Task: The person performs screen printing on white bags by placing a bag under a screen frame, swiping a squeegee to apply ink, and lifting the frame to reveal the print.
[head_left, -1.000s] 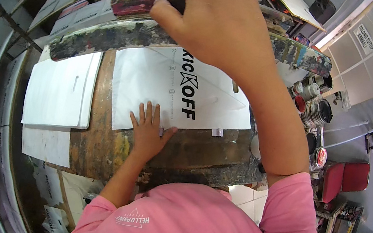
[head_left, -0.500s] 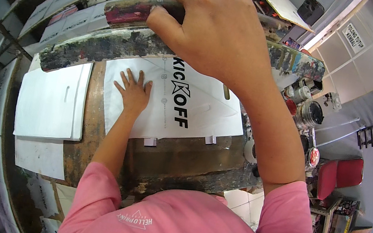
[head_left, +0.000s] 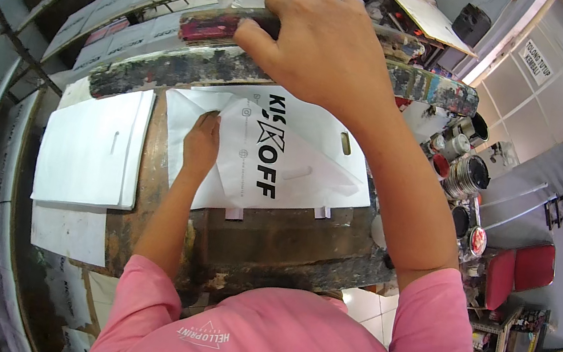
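Left hand [head_left: 203, 141] pinches a fold at left of printed white bag [head_left: 277, 157] lying on bench [head_left: 151, 188], likely for purchase on thin film; right hand [head_left: 327, 47] closed over paint-stained bar [head_left: 208, 26] at far side, likely holding it clear.

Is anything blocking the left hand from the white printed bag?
Nothing visible; the left hand touches the white printed bag at its creased left part. The right hand grips a paint-stained bar beyond it.
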Motion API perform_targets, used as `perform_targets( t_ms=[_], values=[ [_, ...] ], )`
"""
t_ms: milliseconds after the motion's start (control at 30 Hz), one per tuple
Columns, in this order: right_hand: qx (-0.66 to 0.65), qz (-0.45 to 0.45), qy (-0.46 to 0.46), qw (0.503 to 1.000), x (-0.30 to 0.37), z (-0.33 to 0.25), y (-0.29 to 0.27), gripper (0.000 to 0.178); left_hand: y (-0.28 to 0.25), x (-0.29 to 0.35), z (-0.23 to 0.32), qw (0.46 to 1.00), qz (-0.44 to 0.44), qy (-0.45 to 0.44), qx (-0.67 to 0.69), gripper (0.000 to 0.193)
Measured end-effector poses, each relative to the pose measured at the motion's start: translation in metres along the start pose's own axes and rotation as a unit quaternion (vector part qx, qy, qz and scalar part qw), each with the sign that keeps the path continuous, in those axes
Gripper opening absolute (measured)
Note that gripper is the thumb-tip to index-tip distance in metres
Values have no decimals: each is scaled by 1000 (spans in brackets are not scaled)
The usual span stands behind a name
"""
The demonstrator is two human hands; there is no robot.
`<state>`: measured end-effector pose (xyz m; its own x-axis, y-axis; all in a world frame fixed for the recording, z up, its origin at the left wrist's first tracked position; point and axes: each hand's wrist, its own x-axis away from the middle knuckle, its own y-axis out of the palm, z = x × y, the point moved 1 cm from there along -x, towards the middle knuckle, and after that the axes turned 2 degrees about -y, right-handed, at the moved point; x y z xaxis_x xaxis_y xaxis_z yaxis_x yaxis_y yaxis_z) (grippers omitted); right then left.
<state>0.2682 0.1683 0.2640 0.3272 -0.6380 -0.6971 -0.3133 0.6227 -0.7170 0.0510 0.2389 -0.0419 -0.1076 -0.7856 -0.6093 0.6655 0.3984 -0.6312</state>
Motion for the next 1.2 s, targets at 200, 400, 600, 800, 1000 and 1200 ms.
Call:
perform_targets(
  t_ms=[200, 400, 600, 800, 1000, 1200],
  values=[
    [3, 14, -10, 1000, 9, -1, 1, 50, -76, 26, -65, 995, 12, -52, -80, 27],
    [-5, -17, 2, 1000, 6, -6, -3, 49, -180, 69, -115, 985, 115, -106, -68, 28],
    [3, -17, 5, 1000, 2, -3, -4, 49, -257, 84, -142, 975, 152, -120, -109, 32],
    [-9, -9, 15, 1000, -2, 0, -5, 48, -296, 36, -134, 973, 144, -106, -148, 33],
    [-30, -4, 11, 999, -2, -2, -5, 50, -345, 7, -178, 958, 197, -140, -154, 36],
    [3, 8, -5, 1000, -2, -5, -3, 51, -395, 73, -295, 919, 168, -232, -269, 40]
  ],
)
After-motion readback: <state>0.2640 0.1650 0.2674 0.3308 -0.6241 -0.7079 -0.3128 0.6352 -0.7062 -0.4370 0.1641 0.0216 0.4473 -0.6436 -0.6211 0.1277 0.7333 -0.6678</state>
